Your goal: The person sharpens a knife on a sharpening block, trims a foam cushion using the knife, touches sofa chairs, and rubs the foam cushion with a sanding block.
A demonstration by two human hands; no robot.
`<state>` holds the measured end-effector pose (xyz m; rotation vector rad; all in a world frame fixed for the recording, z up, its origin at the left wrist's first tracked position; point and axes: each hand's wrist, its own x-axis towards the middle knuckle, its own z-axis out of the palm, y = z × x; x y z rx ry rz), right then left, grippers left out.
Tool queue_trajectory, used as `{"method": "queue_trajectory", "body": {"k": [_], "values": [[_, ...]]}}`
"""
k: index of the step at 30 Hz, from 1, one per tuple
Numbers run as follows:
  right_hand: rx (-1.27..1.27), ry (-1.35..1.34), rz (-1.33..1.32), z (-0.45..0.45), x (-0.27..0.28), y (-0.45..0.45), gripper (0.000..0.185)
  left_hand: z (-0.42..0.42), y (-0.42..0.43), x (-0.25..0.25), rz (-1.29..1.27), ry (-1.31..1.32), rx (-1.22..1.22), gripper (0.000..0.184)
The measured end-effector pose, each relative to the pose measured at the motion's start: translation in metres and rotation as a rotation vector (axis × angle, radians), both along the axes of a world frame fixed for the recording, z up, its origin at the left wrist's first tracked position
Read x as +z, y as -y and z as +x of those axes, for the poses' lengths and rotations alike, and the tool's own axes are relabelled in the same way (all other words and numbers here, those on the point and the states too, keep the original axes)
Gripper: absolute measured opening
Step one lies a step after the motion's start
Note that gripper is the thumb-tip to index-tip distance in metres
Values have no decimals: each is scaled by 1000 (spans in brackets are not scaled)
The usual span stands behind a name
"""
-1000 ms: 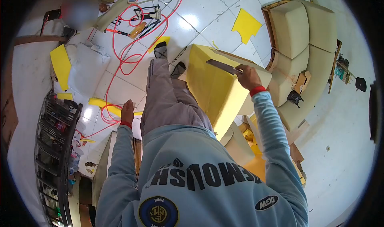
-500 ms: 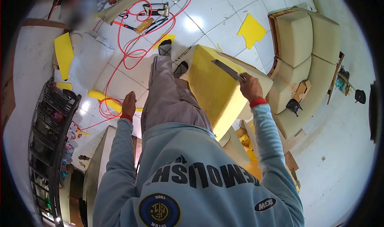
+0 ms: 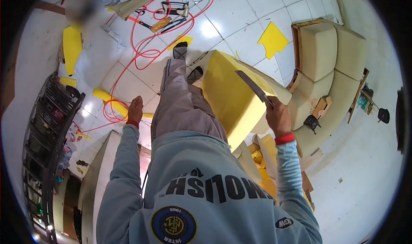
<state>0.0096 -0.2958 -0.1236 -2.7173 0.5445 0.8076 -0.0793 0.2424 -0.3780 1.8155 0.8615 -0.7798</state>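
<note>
My right hand [image 3: 279, 117] is closed round the handle of a long flat metal blade [image 3: 251, 86]. The blade points up and to the left, over the edge of a yellow foam-covered block [image 3: 227, 85] with cream sides. Away from the block, my left hand [image 3: 135, 108] hangs at my left side, beside a yellow foam strip [image 3: 105, 96] and a red hose [image 3: 112, 111] on the floor. Its fingers look loosely together, and whether anything is in them cannot be made out.
A curved cream sofa [image 3: 343, 55] stands at the right, with a black bag [image 3: 312, 123] on it. Hand tools [image 3: 176, 10] and hose loops lie on the tiles ahead. A black rack [image 3: 47, 136] is at the left. A blurred person [image 3: 83, 7] is at top left.
My right hand has moved right and down with the blade, which now tilts more steeply. The left hand has risen slightly. The view has shifted a little.
</note>
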Motion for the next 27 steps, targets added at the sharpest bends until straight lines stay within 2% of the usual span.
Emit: {"method": "queue_trajectory", "body": {"k": [2,4,7,9,11,12,15,16,19,21,24,27], "values": [[13,30,-9,-3,-4,2,18,-11,-10,-17,5,16,8,51],[48,7,-66,-2,-40,4,17,-14,-7,-21,25,1,-48,51],[58,28,-53,-2,-65,2,16,-16,1,-4,13,-42,-30,50],[42,3,-25,-5,-36,3,15,-12,1,2,4,-26,1,49],[45,87,61,-10,1,4,15,-23,-5,-5,-2,19,2,49],[33,112,59,-15,7,4,17,-23,-9,-3,26,-45,-44,49],[17,-17,-44,-9,-22,1,18,-38,-14,-27,42,-39,71,49],[74,23,-72,-11,-48,4,18,-39,-14,-28,37,-37,22,48],[62,19,-49,-8,-68,1,17,-33,-10,-15,61,68,-103,48],[55,-70,-57,-10,-28,0,18,-20,-6,2,42,37,-24,49],[62,120,78,-20,22,1,18,-28,-11,-3,72,9,-30,49],[52,5,-11,-8,-12,3,18,-39,-11,-20,55,20,16,48]]}}
